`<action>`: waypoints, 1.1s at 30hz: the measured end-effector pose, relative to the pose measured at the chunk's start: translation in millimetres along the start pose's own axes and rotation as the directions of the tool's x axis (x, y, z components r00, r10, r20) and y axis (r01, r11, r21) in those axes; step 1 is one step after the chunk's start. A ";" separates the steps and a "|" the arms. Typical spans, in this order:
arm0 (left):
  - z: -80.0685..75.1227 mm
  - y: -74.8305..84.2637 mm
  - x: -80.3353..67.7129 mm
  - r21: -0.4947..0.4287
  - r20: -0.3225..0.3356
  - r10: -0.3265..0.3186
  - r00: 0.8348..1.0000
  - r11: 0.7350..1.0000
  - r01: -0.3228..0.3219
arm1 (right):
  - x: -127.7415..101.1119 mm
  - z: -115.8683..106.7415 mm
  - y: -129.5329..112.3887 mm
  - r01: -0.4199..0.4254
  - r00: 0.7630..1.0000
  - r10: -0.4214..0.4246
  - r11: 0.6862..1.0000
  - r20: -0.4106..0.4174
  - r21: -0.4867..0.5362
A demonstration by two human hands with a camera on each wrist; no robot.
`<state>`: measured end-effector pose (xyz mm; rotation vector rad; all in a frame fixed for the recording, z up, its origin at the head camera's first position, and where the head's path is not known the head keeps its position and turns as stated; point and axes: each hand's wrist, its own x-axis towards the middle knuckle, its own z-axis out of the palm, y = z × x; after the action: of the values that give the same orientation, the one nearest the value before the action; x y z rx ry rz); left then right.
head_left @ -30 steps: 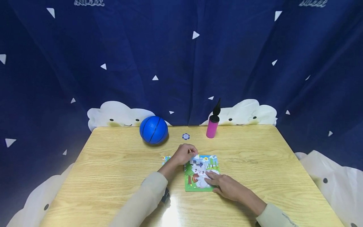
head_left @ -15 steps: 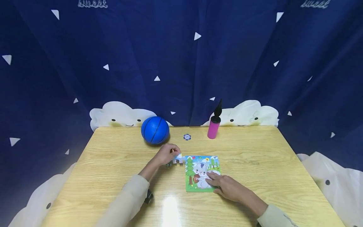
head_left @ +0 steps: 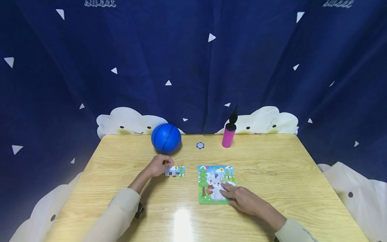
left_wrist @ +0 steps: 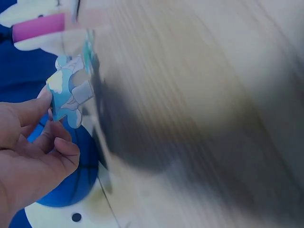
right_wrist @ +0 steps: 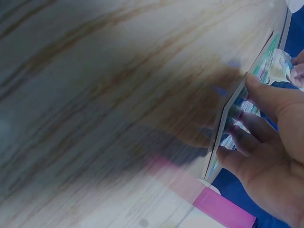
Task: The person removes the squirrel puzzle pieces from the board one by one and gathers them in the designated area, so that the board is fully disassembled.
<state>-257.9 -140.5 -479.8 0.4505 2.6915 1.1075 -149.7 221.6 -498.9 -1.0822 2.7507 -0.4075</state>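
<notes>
In the head view, my left hand (head_left: 158,165) pinches a jigsaw piece (left_wrist: 64,92) by its edge, between thumb and fingers. The piece is blue and white with rounded knobs and is held upright in the left wrist view. Just right of it, a second jigsaw piece (head_left: 182,170) with a green tree lies on the table. My right hand (head_left: 243,199) rests its fingertips on the right side of a square puzzle board (head_left: 207,201). The board shows a grey squirrel with an acorn among trees; part of it is hidden under those fingers.
A blue ball (head_left: 166,138) sits at the back left of the wooden table (head_left: 266,161). Behind the board are a blue-and-white chip (head_left: 200,145) and a pink pump (head_left: 228,137) with a black nozzle. A dark blue curtain (head_left: 193,67) hangs beyond the table.
From over the board's upper left corner, my left hand has moved left with the jigsaw piece, uncovering that corner and the tree piece. The right hand has stayed on the board.
</notes>
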 end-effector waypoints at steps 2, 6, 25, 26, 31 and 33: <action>-2.1 -6.2 -1.2 0.002 0.003 -0.018 1.000 1.000 0.018 | -0.3 -0.2 0.1 0.001 1.000 -0.001 1.000 -0.007 0.000; -4.6 -15.3 -1.4 0.008 0.004 -0.050 0.999 0.999 0.050 | -0.7 -0.3 0.4 0.007 1.000 -0.007 1.000 -0.021 0.006; 7.4 -30.0 5.0 0.063 -0.068 -0.100 0.993 0.993 0.104 | 1.4 0.9 0.2 0.007 1.000 -0.007 1.000 -0.001 0.005; 7.7 -29.5 4.9 0.060 -0.071 -0.099 0.992 0.993 0.104 | 1.3 1.1 0.4 0.007 1.000 -0.007 1.000 -0.002 0.003; 10.9 -25.3 6.1 0.046 -0.083 -0.071 0.994 0.996 0.075 | 1.0 1.0 0.7 0.004 1.000 -0.004 1.000 -0.010 -0.003; 14.2 -22.5 6.8 0.042 -0.079 -0.053 0.995 0.998 0.057 | 0.9 0.6 0.5 0.004 1.000 -0.004 1.000 -0.007 -0.004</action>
<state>-264.6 -144.0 -506.2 0.3450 2.7825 1.0743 -150.6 221.2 -499.7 -1.0889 2.7570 -0.4074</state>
